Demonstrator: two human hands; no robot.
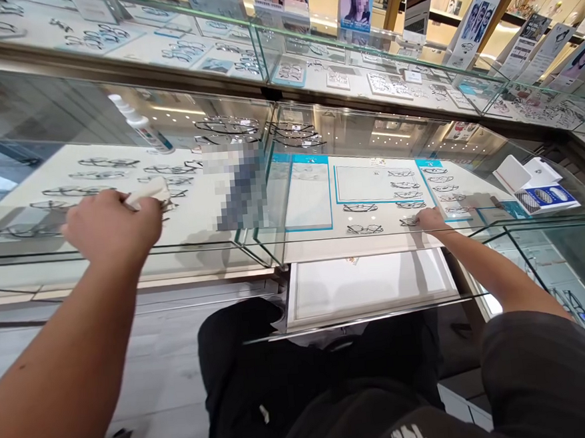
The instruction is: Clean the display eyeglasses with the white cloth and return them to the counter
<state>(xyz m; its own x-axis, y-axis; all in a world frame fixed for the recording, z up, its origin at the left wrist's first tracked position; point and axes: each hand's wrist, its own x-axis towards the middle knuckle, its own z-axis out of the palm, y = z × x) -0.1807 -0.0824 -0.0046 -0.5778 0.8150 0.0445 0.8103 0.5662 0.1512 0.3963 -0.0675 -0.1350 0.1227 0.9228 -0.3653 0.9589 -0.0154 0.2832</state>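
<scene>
1. Right hand [429, 221]: fingers curled at one glasses frame's [409, 222] right end; whether pinching, I cannot tell.
2. That frame lies left of this nearer hand, by the display surface's [319, 248] front edge, long axis roughly along it.
3. Left hand [115, 223], well apart, pinches one white cloth [149, 190].
4. Farther left of the frame: two more pairs [365, 229].

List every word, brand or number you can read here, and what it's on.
"ND", apparently, on the dark shirt, partly cut off by the picture's edge.
Too small or blurred to read: the bottle, the blue-and-white box, the standing signs.
</scene>
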